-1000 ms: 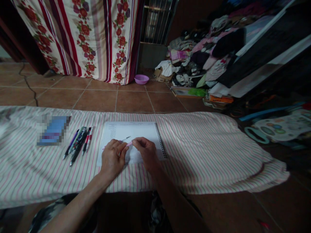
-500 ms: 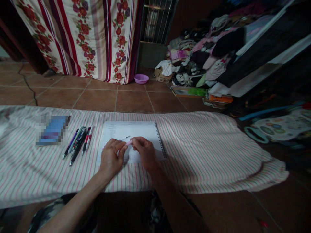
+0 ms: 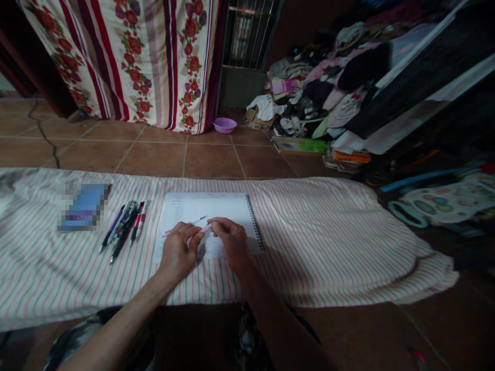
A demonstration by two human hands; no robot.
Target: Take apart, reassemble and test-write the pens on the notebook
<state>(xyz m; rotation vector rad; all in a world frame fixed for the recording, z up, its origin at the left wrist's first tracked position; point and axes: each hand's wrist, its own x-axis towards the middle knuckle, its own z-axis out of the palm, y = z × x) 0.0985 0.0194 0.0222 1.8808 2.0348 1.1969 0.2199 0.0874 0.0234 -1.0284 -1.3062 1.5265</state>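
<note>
Between my two hands is a pink pen barrel (image 3: 206, 228), held just above an open spiral notebook (image 3: 216, 202). My left hand (image 3: 178, 250) is closed, with thumb and index finger pinching the barrel's near end. At the other end, the fingertips of my right hand (image 3: 233, 241) are pinched shut on it. A thin pen refill (image 3: 199, 220) with a dark tip lies on the page behind my left hand. Another slim pink pen part (image 3: 166, 233) pokes out to the left of that hand; the rest of it is hidden.
Several pens (image 3: 126, 226) lie left of the notebook on a striped cloth (image 3: 328, 237). Further left is a blurred blue rectangular object (image 3: 85, 206). Beyond the cloth are a purple basin (image 3: 225, 125), a floral curtain (image 3: 154, 62) and piled clothes (image 3: 320, 87).
Both hands have shifted very slightly to the right, still holding the pink barrel. More of the pink part left of my left hand shows now.
</note>
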